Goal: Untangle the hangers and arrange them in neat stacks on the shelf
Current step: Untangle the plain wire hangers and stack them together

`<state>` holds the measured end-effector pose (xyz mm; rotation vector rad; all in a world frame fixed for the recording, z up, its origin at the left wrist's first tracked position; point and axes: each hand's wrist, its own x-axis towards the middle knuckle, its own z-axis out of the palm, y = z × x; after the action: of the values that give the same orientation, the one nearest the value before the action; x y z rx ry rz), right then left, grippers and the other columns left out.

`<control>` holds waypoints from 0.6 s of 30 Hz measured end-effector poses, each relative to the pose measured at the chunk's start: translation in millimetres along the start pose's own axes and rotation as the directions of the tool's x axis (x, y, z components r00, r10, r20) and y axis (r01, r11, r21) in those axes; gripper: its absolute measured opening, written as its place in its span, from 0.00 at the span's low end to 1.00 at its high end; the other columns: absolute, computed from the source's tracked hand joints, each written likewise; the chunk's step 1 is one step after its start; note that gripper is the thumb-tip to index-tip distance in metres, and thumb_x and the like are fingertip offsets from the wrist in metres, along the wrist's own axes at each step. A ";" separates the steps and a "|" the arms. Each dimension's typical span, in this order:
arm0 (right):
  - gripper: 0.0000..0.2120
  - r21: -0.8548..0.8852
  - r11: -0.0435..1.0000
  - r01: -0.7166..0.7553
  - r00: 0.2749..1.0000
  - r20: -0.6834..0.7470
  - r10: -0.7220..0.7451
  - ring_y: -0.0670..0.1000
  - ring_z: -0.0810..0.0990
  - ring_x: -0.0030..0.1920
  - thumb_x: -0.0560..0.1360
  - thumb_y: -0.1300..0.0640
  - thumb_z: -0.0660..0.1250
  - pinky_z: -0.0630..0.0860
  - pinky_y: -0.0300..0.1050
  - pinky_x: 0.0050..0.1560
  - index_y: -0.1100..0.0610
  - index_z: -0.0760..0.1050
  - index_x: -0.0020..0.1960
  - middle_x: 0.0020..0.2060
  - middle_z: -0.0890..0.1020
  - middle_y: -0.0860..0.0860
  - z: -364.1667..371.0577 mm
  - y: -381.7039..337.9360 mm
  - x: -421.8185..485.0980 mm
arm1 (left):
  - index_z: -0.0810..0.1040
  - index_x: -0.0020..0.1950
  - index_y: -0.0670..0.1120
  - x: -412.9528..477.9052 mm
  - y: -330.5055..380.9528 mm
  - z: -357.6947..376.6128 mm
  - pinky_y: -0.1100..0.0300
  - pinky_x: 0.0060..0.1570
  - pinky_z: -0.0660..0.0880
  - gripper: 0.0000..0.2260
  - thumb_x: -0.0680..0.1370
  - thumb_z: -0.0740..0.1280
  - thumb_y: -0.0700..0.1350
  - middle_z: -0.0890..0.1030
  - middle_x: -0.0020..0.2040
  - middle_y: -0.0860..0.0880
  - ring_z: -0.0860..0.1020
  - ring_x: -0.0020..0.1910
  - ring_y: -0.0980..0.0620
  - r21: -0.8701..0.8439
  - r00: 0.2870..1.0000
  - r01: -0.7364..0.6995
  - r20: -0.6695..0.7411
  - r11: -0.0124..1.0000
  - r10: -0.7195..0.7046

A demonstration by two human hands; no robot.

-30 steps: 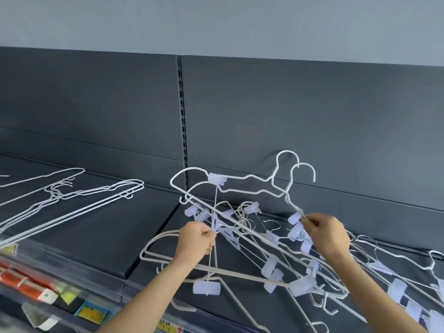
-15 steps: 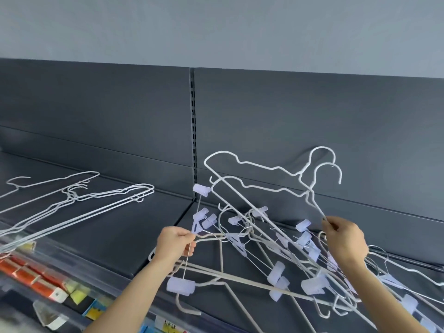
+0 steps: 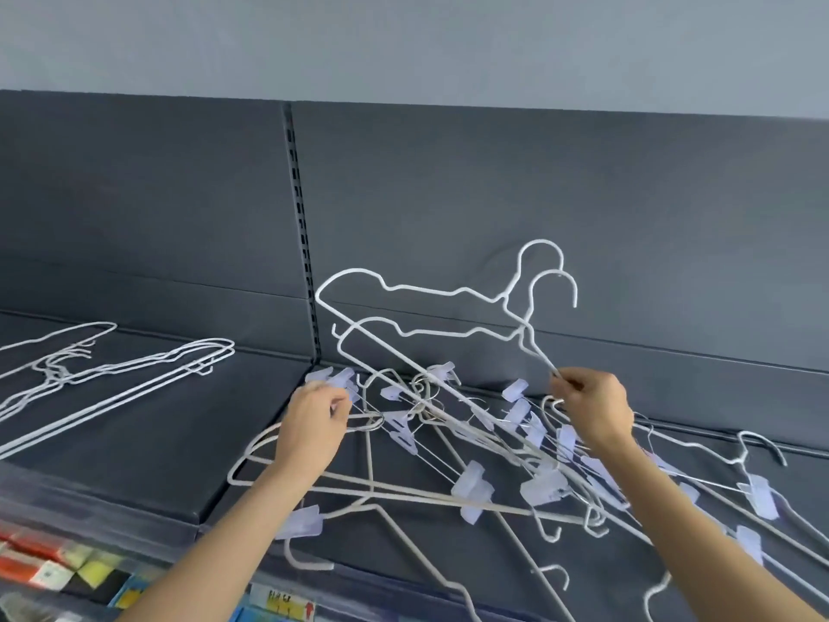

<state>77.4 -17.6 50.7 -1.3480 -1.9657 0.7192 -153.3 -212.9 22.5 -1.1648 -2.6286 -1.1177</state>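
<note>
A tangle of white wire hangers [image 3: 453,424], several with pale plastic clips, lies on the dark grey shelf [image 3: 148,437] at centre and right. Two white hangers [image 3: 430,291] are raised above the tangle, hooks up, tilted towards the back panel. My right hand [image 3: 592,406] pinches their wire just below the hooks. My left hand [image 3: 314,424] grips a wire of the tangle at its left end, beside a clip. More clip hangers [image 3: 758,487] trail off to the right.
A neat stack of plain white hangers [image 3: 134,374] lies flat on the left shelf section. A slotted upright [image 3: 300,226] divides the grey back panel. Below the shelf's front edge are price labels [image 3: 287,599] and coloured packs [image 3: 40,563].
My right hand has lifted the two hangers higher and rightwards, pulling them away from the tangle. My left hand has shifted on the tangle's left end. The camera view has drifted right.
</note>
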 end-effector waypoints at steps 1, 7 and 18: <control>0.10 0.016 1.000 -0.007 1.000 0.003 0.007 0.54 0.66 0.30 0.74 0.57 0.63 0.61 0.43 0.32 0.60 0.78 0.39 0.28 0.74 0.54 -1.7 1.1 0.4 | 0.78 0.36 0.39 -2.0 8.4 3.1 0.54 0.40 0.69 0.09 0.75 0.63 0.38 0.74 0.35 0.46 0.72 0.39 0.45 0.011 0.995 -0.091 0.037 0.996 0.091; 0.11 0.139 0.989 -0.057 0.997 -0.041 0.064 0.52 0.62 0.28 0.74 0.58 0.63 0.60 0.42 0.32 0.64 0.76 0.37 0.26 0.72 0.58 -10.9 9.1 2.1 | 0.79 0.36 0.40 -32.2 47.4 51.7 0.56 0.43 0.71 0.15 0.76 0.62 0.48 0.78 0.33 0.46 0.73 0.36 0.52 -0.130 0.878 -0.331 0.320 0.935 0.355; 0.12 0.419 0.906 -0.065 0.993 -0.061 0.099 0.51 0.62 0.29 0.72 0.66 0.63 0.59 0.43 0.29 0.67 0.71 0.30 0.25 0.67 0.55 -49.0 35.3 14.9 | 0.70 0.68 0.44 -6.7 70.4 100.0 0.65 0.68 0.59 0.17 0.79 0.60 0.41 0.71 0.67 0.48 0.67 0.68 0.52 -0.244 0.913 -0.295 0.211 0.924 0.348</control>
<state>131.6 11.8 59.2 -1.1787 -1.5810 1.0403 -79.3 -121.4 -11.3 -1.8176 -2.3909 -1.2682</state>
